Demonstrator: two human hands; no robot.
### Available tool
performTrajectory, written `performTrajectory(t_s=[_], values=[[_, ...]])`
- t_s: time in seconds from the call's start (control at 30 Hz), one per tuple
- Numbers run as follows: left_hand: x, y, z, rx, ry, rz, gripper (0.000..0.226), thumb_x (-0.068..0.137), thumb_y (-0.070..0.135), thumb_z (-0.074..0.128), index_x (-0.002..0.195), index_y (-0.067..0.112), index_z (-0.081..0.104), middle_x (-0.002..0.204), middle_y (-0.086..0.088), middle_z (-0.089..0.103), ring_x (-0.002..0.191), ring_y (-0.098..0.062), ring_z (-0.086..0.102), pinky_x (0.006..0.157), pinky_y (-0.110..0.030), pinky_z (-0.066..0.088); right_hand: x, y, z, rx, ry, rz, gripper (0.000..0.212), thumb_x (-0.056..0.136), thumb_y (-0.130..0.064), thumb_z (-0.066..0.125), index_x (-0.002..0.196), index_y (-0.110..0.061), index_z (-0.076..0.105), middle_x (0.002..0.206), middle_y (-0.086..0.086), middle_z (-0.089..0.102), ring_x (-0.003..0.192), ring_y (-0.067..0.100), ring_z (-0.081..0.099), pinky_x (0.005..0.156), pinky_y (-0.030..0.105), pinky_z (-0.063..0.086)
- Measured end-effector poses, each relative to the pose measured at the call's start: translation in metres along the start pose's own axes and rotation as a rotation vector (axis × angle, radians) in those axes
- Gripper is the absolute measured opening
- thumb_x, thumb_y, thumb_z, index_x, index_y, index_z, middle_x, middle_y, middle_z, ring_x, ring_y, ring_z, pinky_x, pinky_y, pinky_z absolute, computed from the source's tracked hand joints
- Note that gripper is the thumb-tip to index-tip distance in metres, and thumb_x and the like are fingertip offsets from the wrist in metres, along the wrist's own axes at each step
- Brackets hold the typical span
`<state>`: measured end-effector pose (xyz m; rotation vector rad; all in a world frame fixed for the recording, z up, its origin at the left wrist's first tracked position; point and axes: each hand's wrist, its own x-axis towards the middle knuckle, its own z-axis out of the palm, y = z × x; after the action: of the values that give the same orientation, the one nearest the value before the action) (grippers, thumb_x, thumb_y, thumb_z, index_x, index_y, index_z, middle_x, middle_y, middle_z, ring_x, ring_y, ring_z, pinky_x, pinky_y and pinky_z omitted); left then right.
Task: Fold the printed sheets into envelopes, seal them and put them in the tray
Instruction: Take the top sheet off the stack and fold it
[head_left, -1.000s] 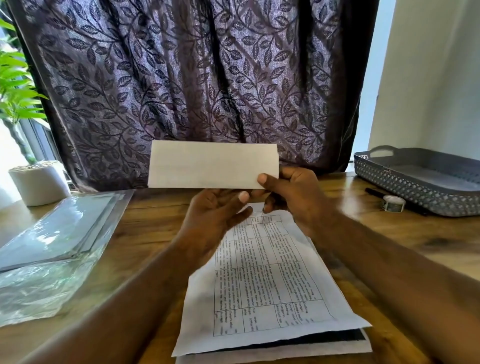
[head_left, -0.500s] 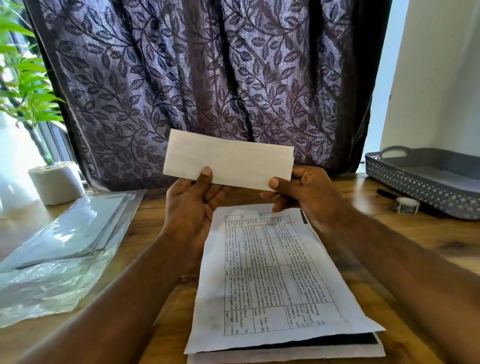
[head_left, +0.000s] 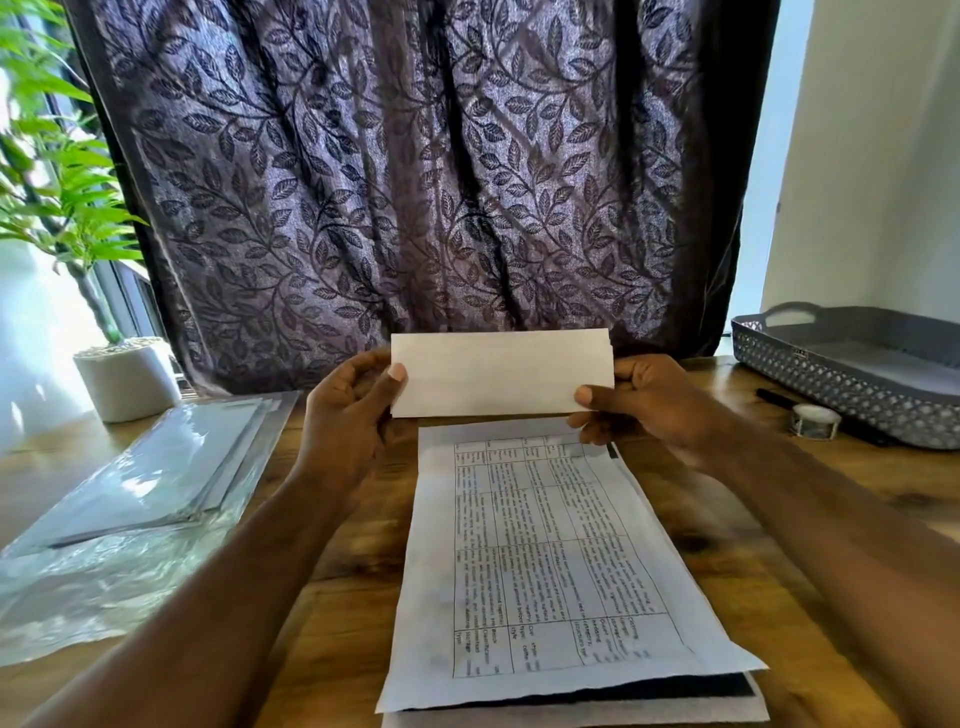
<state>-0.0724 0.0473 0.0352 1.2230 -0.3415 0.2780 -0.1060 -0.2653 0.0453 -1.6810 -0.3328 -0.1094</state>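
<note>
I hold a folded white sheet (head_left: 501, 371) level above the table, its blank side toward me. My left hand (head_left: 348, 415) pinches its left end with the thumb on the front. My right hand (head_left: 644, 405) pinches the lower right corner the same way. Below the hands a stack of printed sheets (head_left: 545, 561) with a table of text lies on the wooden table (head_left: 810, 499). The grey perforated tray (head_left: 852, 395) stands at the far right.
A small roll of tape (head_left: 814, 420) and a black pen (head_left: 779, 397) lie in front of the tray. Clear plastic sleeves (head_left: 135, 483) are piled at the left. A white plant pot (head_left: 127, 379) stands at the back left, before a dark leaf-patterned curtain (head_left: 415, 182).
The folded sheet came down and levelled out. My left hand slid along it from the middle to its left end. My right hand keeps its hold on the right corner.
</note>
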Motion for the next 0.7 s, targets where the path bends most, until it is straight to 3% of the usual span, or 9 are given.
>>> performTrajectory(t_s=[0.13, 0.3, 0.37, 0.43, 0.53, 0.63, 0.7], values=[[-0.003, -0.008, 0.0, 0.273, -0.058, 0.0, 0.03, 0.089, 0.009, 0.072, 0.118, 0.016, 0.067, 0.105, -0.007, 0.079, 0.093, -0.02, 0.076, 0.074, -0.035, 0.063, 0.001, 0.002, -0.001, 0.022, 0.013, 0.091, 0.032, 0.087, -0.032, 0.075, 0.11, -0.01, 0.073, 0.097, 0.018, 0.078, 0.082, 0.037, 0.077, 0.06, 0.036, 0.063], [-0.01, -0.012, 0.011, 0.352, -0.176, -0.053, 0.076, 0.088, -0.008, 0.069, 0.139, 0.039, 0.038, 0.085, -0.01, 0.075, 0.075, -0.02, 0.075, 0.059, -0.031, 0.062, 0.008, 0.002, -0.003, -0.078, 0.164, 0.08, 0.018, 0.086, -0.006, 0.077, 0.103, -0.002, 0.072, 0.093, 0.012, 0.079, 0.079, 0.025, 0.076, 0.056, 0.035, 0.061], [-0.011, -0.012, 0.011, 0.528, -0.219, -0.074, 0.068, 0.084, -0.008, 0.073, 0.138, 0.029, 0.051, 0.101, -0.017, 0.07, 0.086, -0.028, 0.074, 0.071, -0.042, 0.064, 0.008, 0.003, -0.005, -0.177, 0.178, 0.127, 0.023, 0.081, -0.001, 0.08, 0.103, -0.004, 0.072, 0.092, 0.01, 0.079, 0.083, 0.024, 0.076, 0.06, 0.031, 0.061], [-0.01, -0.015, 0.008, 0.733, -0.258, -0.068, 0.046, 0.083, -0.003, 0.076, 0.122, 0.019, 0.067, 0.107, -0.011, 0.068, 0.091, -0.03, 0.073, 0.077, -0.05, 0.064, 0.006, 0.004, -0.007, -0.233, 0.124, 0.219, 0.032, 0.079, 0.003, 0.081, 0.107, -0.007, 0.071, 0.098, 0.012, 0.077, 0.083, 0.021, 0.076, 0.06, 0.03, 0.06], [-0.008, -0.018, 0.003, 1.01, -0.317, 0.011, 0.021, 0.085, 0.01, 0.078, 0.104, 0.02, 0.077, 0.097, 0.008, 0.074, 0.078, -0.01, 0.075, 0.073, -0.036, 0.064, 0.003, 0.004, -0.005, -0.415, 0.007, 0.345, 0.043, 0.078, -0.002, 0.084, 0.117, -0.012, 0.069, 0.108, 0.01, 0.073, 0.093, 0.02, 0.07, 0.067, 0.028, 0.058], [-0.007, -0.015, 0.002, 1.207, -0.407, 0.07, 0.02, 0.086, 0.021, 0.079, 0.104, 0.028, 0.077, 0.096, 0.018, 0.073, 0.074, 0.007, 0.069, 0.062, -0.01, 0.052, 0.003, 0.002, -0.001, -0.658, -0.008, 0.315, 0.05, 0.076, -0.012, 0.088, 0.121, -0.015, 0.068, 0.116, 0.004, 0.067, 0.105, 0.021, 0.065, 0.091, 0.035, 0.055], [-0.007, -0.015, 0.003, 1.263, -0.443, 0.107, 0.023, 0.087, 0.023, 0.078, 0.108, 0.029, 0.076, 0.102, 0.019, 0.07, 0.079, 0.006, 0.066, 0.063, -0.009, 0.047, 0.003, 0.0, 0.002, -0.766, -0.029, 0.28, 0.052, 0.075, -0.017, 0.089, 0.122, -0.018, 0.068, 0.118, 0.002, 0.063, 0.107, 0.02, 0.061, 0.094, 0.035, 0.051]])
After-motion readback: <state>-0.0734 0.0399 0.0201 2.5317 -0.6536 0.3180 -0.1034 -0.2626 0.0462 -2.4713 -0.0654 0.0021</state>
